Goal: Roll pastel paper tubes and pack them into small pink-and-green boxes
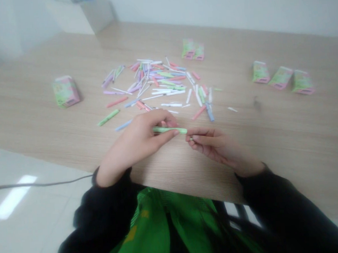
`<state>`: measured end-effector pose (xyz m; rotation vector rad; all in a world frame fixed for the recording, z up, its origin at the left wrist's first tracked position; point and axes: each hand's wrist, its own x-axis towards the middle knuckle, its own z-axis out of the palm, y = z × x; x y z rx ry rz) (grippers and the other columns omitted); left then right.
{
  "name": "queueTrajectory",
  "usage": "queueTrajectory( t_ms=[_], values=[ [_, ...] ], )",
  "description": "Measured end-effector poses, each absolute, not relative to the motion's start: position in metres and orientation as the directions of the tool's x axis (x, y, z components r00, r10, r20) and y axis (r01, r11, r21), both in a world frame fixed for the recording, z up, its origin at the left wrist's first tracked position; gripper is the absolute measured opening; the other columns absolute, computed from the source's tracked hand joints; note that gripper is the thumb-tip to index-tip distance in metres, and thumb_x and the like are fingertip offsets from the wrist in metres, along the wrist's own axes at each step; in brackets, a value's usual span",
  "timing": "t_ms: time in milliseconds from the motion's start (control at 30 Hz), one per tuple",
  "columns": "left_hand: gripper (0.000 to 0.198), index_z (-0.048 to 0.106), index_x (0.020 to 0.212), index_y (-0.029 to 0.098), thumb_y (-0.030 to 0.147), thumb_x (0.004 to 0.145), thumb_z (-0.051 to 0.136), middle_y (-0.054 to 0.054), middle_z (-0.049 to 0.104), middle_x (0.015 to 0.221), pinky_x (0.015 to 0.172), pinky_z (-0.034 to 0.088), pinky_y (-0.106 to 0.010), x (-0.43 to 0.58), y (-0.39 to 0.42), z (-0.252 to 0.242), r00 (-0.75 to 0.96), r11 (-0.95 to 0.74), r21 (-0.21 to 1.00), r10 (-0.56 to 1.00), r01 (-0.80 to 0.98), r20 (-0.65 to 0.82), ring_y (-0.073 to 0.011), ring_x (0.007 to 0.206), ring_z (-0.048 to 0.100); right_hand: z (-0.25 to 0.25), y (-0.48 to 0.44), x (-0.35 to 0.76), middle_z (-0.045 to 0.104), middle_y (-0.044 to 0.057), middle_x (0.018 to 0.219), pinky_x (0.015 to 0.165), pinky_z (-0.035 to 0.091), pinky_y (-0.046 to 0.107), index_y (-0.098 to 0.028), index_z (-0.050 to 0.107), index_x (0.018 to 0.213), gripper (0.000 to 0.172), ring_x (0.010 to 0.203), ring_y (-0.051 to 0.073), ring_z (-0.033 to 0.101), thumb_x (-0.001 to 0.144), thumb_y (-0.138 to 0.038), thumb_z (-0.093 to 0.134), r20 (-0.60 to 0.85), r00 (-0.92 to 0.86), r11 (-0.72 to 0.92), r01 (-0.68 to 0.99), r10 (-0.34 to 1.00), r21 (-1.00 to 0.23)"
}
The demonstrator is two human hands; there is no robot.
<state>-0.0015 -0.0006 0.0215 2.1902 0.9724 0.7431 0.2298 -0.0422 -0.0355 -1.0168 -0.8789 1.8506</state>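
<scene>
My left hand [138,141] is shut around a pale green paper stick [169,130], which lies across its fingertips. The stick's far end reaches my right hand [213,144], whose fingertips pinch a tiny white piece [191,139] just beside that end. A loose heap of pastel and white paper sticks [154,81] lies on the wooden table [71,125], just beyond both hands. The nearest loose sticks are a green one [108,117] and a pink one [198,112].
Green-and-pink packets lie around the heap: one at left [66,91], one at back [193,50], and three in a row at right [282,77]. A white block [79,13] stands behind the table. A dark cable [41,184] crosses the tiled floor.
</scene>
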Motion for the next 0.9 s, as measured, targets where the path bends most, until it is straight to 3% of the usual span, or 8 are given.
queueTrajectory(
  t_ms=[100,200,300,400,500,600,767,900],
  values=[
    [0.011,0.07,0.092,0.018,0.029,0.093,0.066,-0.002,0.071,0.091,0.08,0.047,-0.028,-0.007,-0.003,0.015,0.468,-0.487,0.778,0.837,0.398,0.284,-0.0177,0.088,0.064,-0.035,-0.04,0.238,0.074,-0.001,0.078,0.076,0.06,0.024,-0.021,0.077,0.093,0.021,0.07,0.009,0.069,0.079,-0.036,0.084,-0.204,-0.184,-0.235,-0.168,0.962,-0.957],
    [0.018,0.067,0.092,0.019,0.034,0.097,0.06,0.0,0.065,0.081,0.072,0.046,-0.027,-0.019,-0.003,0.001,0.365,-0.389,0.814,0.9,0.432,0.237,-0.0155,0.076,0.06,-0.032,-0.042,0.253,0.07,-0.001,0.069,0.06,0.055,0.026,-0.02,0.072,0.087,0.022,0.058,0.011,0.064,0.087,-0.042,0.074,-0.085,-0.071,-0.074,0.147,0.994,-0.986],
    [0.023,0.067,0.091,0.019,0.036,0.098,0.053,-0.001,0.065,0.079,0.069,0.044,-0.028,-0.041,0.005,-0.016,0.207,-0.287,0.759,0.957,0.584,0.203,-0.0158,0.072,0.059,-0.032,-0.047,0.269,0.065,-0.001,0.063,0.053,0.046,0.026,-0.02,0.068,0.084,0.022,0.054,0.013,0.06,0.093,-0.039,0.06,-0.022,-0.058,0.01,0.512,0.998,-0.859],
    [0.023,0.069,0.093,0.02,0.039,0.092,0.058,-0.003,0.07,0.083,0.07,0.044,-0.029,-0.073,0.018,-0.027,-0.017,-0.125,0.624,0.976,0.771,0.216,-0.0191,0.077,0.062,-0.037,-0.054,0.279,0.065,-0.002,0.06,0.055,0.044,0.029,-0.021,0.065,0.092,0.022,0.053,0.016,0.062,0.094,-0.04,0.054,-0.012,-0.082,0.05,0.713,0.997,-0.7],
    [0.025,0.07,0.094,0.021,0.043,0.089,0.06,-0.004,0.074,0.09,0.069,0.045,-0.03,-0.107,0.033,-0.029,-0.252,0.084,0.566,0.941,0.82,0.227,-0.0208,0.078,0.064,-0.043,-0.058,0.283,0.069,0.0,0.061,0.059,0.045,0.031,-0.023,0.058,0.097,0.025,0.056,0.02,0.067,0.092,-0.046,0.052,-0.066,-0.057,0.0,0.756,0.996,-0.654],
    [0.025,0.069,0.095,0.021,0.043,0.09,0.057,-0.006,0.075,0.095,0.071,0.047,-0.031,-0.136,0.05,-0.031,-0.39,0.227,0.507,0.888,0.832,0.242,-0.0234,0.084,0.067,-0.05,-0.057,0.285,0.072,0.002,0.064,0.059,0.046,0.032,-0.024,0.053,0.087,0.024,0.057,0.021,0.069,0.091,-0.047,0.048,-0.126,-0.064,-0.031,0.775,0.99,-0.632],
    [0.03,0.068,0.096,0.021,0.045,0.093,0.05,-0.011,0.074,0.096,0.069,0.049,-0.035,-0.163,0.076,-0.044,-0.423,0.355,0.362,0.897,0.862,0.129,-0.03,0.087,0.068,-0.059,-0.052,0.282,0.068,0.003,0.059,0.059,0.046,0.032,-0.025,0.056,0.077,0.02,0.059,0.024,0.069,0.09,-0.035,0.046,-0.174,-0.178,0.05,0.824,0.969,-0.565],
    [0.036,0.068,0.1,0.02,0.046,0.094,0.044,-0.016,0.074,0.096,0.073,0.05,-0.042,-0.168,0.087,-0.06,-0.417,0.361,0.325,0.901,0.874,0.12,-0.0358,0.091,0.068,-0.063,-0.052,0.277,0.076,0.006,0.073,0.065,0.05,0.032,-0.023,0.063,0.082,0.019,0.071,0.024,0.074,0.092,-0.029,0.048,-0.141,-0.191,0.088,0.84,0.971,-0.535]
  ],
)
